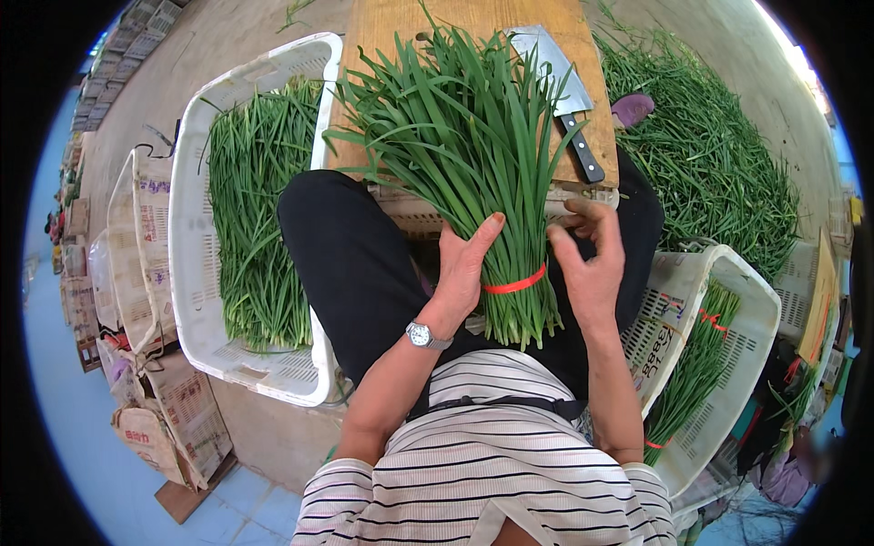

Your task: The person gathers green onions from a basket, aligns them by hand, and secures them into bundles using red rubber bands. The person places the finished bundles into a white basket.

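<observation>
A thick bunch of garlic chives (pixel 471 157) lies over the near edge of a wooden board (pixel 478 17), its cut ends towards me. One red band (pixel 515 281) circles it close to those ends. My left hand (pixel 468 263), with a watch on the wrist, is wrapped around the bunch from the left, thumb on top. At the right side, my right hand (pixel 593 256) is held with its fingers curved and apart, thumb tip close to the leaves, and nothing shows in it. A cleaver (pixel 556 75) rests on the board, its black handle pointing towards me.
To the left stands a white plastic crate (pixel 184 273) of loose chives (pixel 263 218). Another crate (pixel 744 403), at my right, holds banded chives (pixel 707 362). A large heap of chives (pixel 703 143) covers the floor beyond, near a purple shoe (pixel 633 109). Sacks and cartons (pixel 184 409) stand further left.
</observation>
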The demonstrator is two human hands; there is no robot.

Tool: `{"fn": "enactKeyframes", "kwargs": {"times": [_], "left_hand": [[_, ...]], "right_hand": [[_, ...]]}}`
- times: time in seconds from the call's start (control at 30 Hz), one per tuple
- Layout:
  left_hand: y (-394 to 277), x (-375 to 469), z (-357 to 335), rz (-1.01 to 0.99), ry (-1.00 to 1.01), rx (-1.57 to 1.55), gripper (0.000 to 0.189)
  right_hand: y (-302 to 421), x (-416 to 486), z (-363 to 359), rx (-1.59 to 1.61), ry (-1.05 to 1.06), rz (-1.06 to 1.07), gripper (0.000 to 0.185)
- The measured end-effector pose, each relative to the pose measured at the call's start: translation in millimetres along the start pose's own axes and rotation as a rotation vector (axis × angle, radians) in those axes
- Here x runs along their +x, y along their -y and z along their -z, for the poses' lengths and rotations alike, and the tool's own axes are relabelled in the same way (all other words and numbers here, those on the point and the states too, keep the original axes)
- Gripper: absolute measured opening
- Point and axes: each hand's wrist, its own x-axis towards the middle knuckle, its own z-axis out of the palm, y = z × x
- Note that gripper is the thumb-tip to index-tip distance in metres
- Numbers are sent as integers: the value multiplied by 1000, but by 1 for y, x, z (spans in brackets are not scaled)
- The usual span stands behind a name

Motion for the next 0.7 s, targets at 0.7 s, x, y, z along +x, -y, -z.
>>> {"fn": "enactKeyframes", "kwargs": {"times": [0.7], "left_hand": [[4, 2, 2, -5, -84, 8, 59]], "right_hand": [[47, 88, -63, 692, 33, -225, 8]]}}
